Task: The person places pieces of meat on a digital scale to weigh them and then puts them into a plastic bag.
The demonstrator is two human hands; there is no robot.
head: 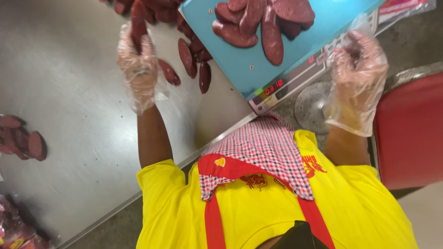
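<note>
Gripping a sausage slice (pixel 137 23) — left hand (pixel 137 69); right hand (pixel 359 69) curled, gloved.

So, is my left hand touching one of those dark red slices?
Touching. The head view shows the gloved left hand closed round one dark red slice.

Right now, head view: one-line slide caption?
Gloved left hand grips a dark red sausage slice over a steel table; gloved right hand beside blue scale tray.
</note>
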